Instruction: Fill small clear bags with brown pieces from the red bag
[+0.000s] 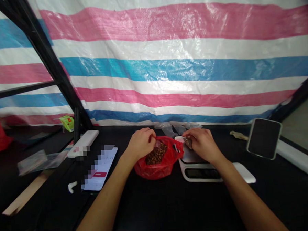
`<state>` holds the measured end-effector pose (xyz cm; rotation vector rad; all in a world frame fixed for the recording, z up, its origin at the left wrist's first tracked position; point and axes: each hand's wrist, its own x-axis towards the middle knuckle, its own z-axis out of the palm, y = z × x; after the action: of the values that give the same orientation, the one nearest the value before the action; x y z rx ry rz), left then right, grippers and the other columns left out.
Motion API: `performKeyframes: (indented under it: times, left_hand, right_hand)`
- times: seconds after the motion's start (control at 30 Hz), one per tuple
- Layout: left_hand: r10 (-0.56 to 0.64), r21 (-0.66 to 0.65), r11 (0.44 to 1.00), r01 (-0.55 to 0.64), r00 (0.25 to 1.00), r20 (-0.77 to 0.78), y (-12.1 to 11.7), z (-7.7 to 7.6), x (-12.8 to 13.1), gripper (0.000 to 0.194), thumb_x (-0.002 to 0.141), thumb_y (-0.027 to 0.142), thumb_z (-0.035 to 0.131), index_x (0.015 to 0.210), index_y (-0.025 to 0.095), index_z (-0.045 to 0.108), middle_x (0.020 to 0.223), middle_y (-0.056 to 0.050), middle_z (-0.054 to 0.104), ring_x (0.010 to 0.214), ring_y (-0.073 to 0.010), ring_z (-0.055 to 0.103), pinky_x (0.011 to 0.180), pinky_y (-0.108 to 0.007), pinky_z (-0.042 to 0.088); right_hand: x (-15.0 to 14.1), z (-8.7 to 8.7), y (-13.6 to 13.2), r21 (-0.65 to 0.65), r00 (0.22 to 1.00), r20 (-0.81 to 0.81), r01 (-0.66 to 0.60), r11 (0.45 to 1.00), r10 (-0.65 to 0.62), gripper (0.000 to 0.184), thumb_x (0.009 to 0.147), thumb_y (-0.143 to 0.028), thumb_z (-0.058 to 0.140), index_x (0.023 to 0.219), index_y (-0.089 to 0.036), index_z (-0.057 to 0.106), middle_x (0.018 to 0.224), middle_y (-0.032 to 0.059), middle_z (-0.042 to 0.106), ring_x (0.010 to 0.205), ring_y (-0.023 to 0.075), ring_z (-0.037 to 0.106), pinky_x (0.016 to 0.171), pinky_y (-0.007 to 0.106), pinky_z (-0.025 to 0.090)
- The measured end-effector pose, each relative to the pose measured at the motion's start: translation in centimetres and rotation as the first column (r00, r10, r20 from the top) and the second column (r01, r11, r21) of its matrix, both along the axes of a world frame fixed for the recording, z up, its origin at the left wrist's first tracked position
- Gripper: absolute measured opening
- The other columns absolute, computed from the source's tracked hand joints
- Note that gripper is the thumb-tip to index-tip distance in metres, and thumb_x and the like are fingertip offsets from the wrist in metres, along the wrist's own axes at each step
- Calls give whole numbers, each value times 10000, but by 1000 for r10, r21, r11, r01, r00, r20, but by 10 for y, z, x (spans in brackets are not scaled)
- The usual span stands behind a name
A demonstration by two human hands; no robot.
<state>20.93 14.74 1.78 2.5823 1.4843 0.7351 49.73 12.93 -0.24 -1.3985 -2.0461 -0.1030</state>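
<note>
- The left hand [141, 143] is closed in a narrow pinch, its fingers gripping the upper edge of a red plastic bag [159, 166].
- The red plastic bag lies on the black tabletop [154, 212], and its open top shows a heap of small dark brown seeds or beans [156, 154]. Their exact kind is too small to tell.
- The right hand [200, 144] curls in a narrow pinch over the far end of a white digital kitchen scale [198, 171], holding a small brownish piece [188, 142] just above the platform. What the piece is cannot be told.
- The scale stands just beside the red plastic bag, touching it or nearly so. Its display [202, 173] is dark, with no reading legible.
- A flat white pad [244, 172] pokes out from under the right side of the scale.
- Crumpled transparent plastic bags [170, 128] lie behind the hands, at the back edge of the table.
- To the left are a white power bank [83, 143], a smartphone [100, 168] with its screen lit and partly pixelated, and a white earbud [72, 186].
- A transparent plastic packet [40, 162] and a small green packet [67, 123] sit farther left, beyond a black metal frame [44, 55].
- To the right, a dark-screened tablet on a stand [264, 138] rises near a long white bar [298, 158] and a tan strip [239, 135].
- A pink, white and blue striped tarpaulin [167, 70] hangs behind everything.
</note>
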Motion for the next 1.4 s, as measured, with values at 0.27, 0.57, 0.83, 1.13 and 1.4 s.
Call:
performKeyframes:
  times: [0.27, 0.57, 0.83, 1.13, 1.4]
  left_hand:
    - [-73, -68, 996, 64, 989, -127, 0, -4, -19, 240, 726, 92, 556, 845, 229, 712, 936, -51, 739, 953, -253, 623, 870, -387, 487]
    - [-134, -78, 989, 122, 975, -176, -1, -7, -16, 274, 816, 186, 541, 567, 193, 655, 791, -78, 718, 845, -237, 596, 911, -427, 472]
    - [-50, 135, 990, 50, 999, -6, 1, -7, -12, 236, 897, 209, 547, 702, 196, 677, 885, -75, 679, 963, -243, 604, 875, -407, 498]
    - [-14, -91, 996, 13, 1000, -4, -2, -22, -1, 162, 824, 170, 544, 819, 233, 694, 887, -32, 726, 842, -222, 678, 797, -351, 513]
    - [65, -70, 996, -58, 993, 101, -2, -18, -3, 176, 810, 150, 529, 805, 233, 684, 962, -13, 707, 872, -186, 667, 731, -290, 472]
  right_hand:
    - [-71, 15, -35, 38, 940, 30, -342, 939, 341, 304, 968, -104, 498, 1117, -264, 709, 1132, 35, 751, 1101, 226, 638, 1008, 423, 375]
    - [-79, -2, -37, -143, 951, 214, -196, 970, 224, 212, 913, -110, 579, 930, -246, 741, 927, 14, 761, 988, 243, 611, 910, 452, 300]
    - [-54, 4, -23, 66, 980, 201, -4, 998, -9, 242, 960, -173, 541, 1061, -261, 742, 989, 33, 738, 973, 237, 653, 866, 421, 330]
    - [-36, 13, 5, 22, 997, 39, 63, 998, -64, 245, 985, -256, 505, 1139, -252, 696, 1157, 50, 733, 974, 236, 711, 861, 368, 474]
    - [-90, 28, 79, -163, 892, 446, 165, 973, -77, 271, 907, -264, 656, 1140, -152, 736, 1171, 164, 745, 951, 290, 733, 849, 371, 479]
